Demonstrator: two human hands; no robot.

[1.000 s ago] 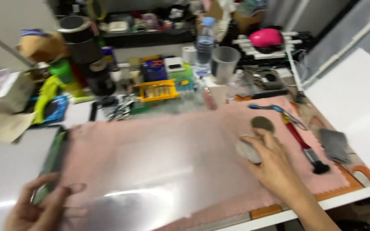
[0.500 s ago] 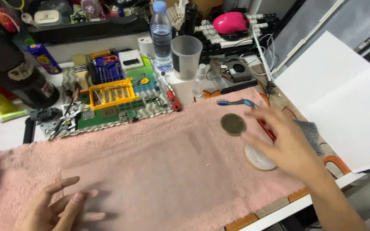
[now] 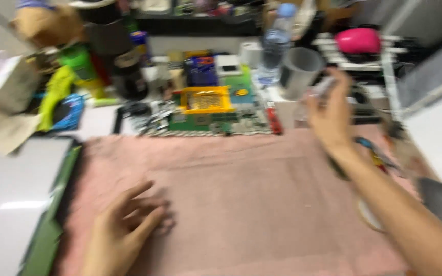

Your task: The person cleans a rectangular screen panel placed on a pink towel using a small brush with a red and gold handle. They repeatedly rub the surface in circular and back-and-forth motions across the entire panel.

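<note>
The picture is blurred by motion. My left hand [image 3: 124,225] lies on a pink towel [image 3: 251,204], palm down and fingers apart, holding nothing. At the far edge of the towel my right hand [image 3: 331,117] is raised, fingers pointing away from me. Its fingertips pinch a small pale object [image 3: 322,86], too blurred to name. That hand is right beside a grey plastic cup [image 3: 299,71]. My right forearm crosses the towel's right side and hides part of a pale round disc [image 3: 367,214].
Behind the towel a green mat holds a yellow tray [image 3: 205,99] and small parts. A water bottle [image 3: 272,46], a dark flask [image 3: 121,66], a green bottle [image 3: 80,66] and a pink object [image 3: 356,40] stand further back. Hand tools [image 3: 379,153] lie at right.
My right hand has left the discs on the towel's right side and risen towards the grey cup, where it now pinches a small pale object. My left hand stays on the towel. The camera has swung.
</note>
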